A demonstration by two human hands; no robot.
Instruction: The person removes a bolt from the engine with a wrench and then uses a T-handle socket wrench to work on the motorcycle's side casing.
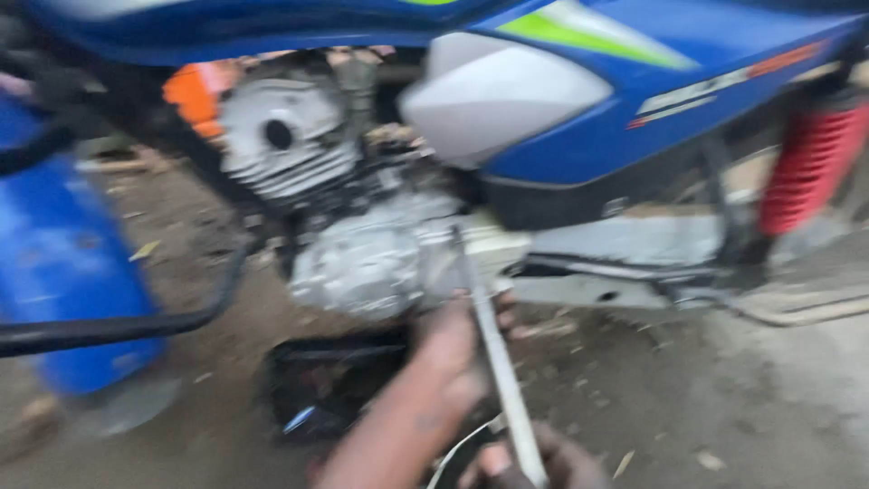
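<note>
1. Nearest to us, our right hand [543,464] was closed around the lower end of a long metal rod [493,358], gripping it low so the shaft could reach up.
2. We had the rod slanted upward, its tip meeting the grey engine case [371,263] of the blue motorcycle [634,100], low on the case's side.
3. Our left hand [453,349] reached forward beside the rod, at the underside of the engine; whether its fingers were apart or curled on something we could not tell through the blur.
4. We saw a dark tray [317,385] on the dirt ground [706,398] directly under the engine, seemingly placed to catch whatever dropped from it.
5. We noted a blue drum [54,263] standing well to the left and a red shock spring [810,167] at the right edge.
</note>
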